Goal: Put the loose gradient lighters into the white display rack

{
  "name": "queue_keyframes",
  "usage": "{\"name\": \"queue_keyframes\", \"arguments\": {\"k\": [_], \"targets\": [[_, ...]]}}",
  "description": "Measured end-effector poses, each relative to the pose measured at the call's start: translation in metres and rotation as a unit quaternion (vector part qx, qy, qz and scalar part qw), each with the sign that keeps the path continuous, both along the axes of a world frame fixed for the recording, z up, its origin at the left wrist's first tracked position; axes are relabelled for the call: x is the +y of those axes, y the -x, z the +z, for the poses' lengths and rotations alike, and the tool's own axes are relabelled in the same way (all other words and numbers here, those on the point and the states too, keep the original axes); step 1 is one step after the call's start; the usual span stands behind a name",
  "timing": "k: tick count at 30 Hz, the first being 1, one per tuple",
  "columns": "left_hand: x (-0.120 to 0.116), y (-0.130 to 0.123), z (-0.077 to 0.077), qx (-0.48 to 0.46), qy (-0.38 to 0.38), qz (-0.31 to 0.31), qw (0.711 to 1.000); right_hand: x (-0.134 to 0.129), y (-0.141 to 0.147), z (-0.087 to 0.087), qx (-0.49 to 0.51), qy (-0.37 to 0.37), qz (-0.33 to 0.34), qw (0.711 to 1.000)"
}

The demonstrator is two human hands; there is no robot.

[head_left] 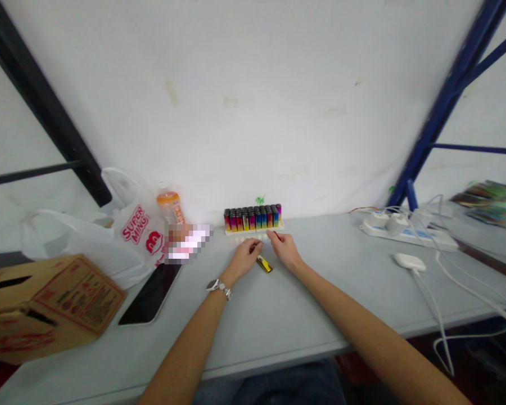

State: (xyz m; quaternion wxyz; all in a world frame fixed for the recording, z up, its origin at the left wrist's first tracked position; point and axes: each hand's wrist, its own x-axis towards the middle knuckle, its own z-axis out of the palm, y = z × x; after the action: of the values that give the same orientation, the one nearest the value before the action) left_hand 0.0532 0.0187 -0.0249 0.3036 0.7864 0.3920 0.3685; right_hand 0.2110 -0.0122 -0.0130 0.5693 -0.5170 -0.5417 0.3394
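Note:
A white tray [255, 230] by the wall holds several upright, multicoloured cylinders [253, 218] with black tops; they look like lighters, but I cannot be sure. In front of it, my left hand [248, 252] is closed, fingertips pinched together; what they hold, if anything, is too small to make out. A shiny yellow-and-dark piece [264, 264], perhaps a wrapper, lies on the table beside those fingertips. My right hand [284, 247] is closed around a small dark red thing, mostly hidden by the fingers, close to the tray's front edge.
On the grey table [278, 320], a cardboard box [71, 298], a white plastic bag [130, 236], an orange-capped bottle [171, 207] and a dark tablet [152, 295] stand or lie left. Rightward are a power strip [421, 237], a white charger [410, 262] and loose cables.

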Motion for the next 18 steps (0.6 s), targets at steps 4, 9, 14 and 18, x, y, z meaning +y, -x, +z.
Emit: {"name": "queue_keyframes", "arguments": {"k": [4, 9, 14, 18], "targets": [[0.0, -0.002, 0.0, 0.011, 0.001, 0.001, 1.0, 0.002, 0.003, -0.001, -0.042, -0.04, -0.081, 0.995], [-0.002, -0.001, 0.003, 0.025, -0.004, 0.002, 1.0, -0.007, 0.006, 0.0, -0.049, -0.058, -0.027, 0.997], [-0.003, -0.002, 0.003, 0.039, -0.023, 0.0, 0.999, -0.006, 0.005, -0.003, -0.048, -0.035, -0.027, 0.998], [-0.001, -0.002, 0.001, 0.036, -0.034, 0.0, 0.999, -0.001, 0.005, -0.002, -0.05, -0.046, -0.085, 0.994]]}}
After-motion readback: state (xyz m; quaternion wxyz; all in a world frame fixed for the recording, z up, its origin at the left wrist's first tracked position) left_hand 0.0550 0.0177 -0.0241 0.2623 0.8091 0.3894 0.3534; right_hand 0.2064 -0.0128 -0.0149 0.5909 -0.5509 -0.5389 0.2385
